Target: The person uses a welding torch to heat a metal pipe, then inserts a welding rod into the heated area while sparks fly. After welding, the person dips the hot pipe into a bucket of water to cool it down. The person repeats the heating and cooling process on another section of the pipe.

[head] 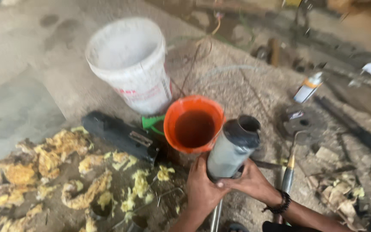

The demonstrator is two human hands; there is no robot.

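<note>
This is a rough repair workshop where the work is done on the ground: the dirt floor [245, 90] is strewn with sawdust and grit. A grimy white bucket [129, 64], an orange tub [194, 124] of dark liquid and a spray can [308, 87] stand on it. Yellow foam scraps [65, 172], loose wires [194, 64] and a metal gear [301, 123] lie scattered around.

Down on the dusty concrete floor [31, 51] there's plenty lying about: a white plastic bucket [129, 64] stands upright, an orange bucket [194, 124] just beside it holds dark liquid. A black block-shaped part [119, 135] lies to the left, yellow foam scraps [65, 172] spread beyond it. Over right, a spray can [308, 88] lies tipped, a round metal disc [301, 124] near it.
</note>
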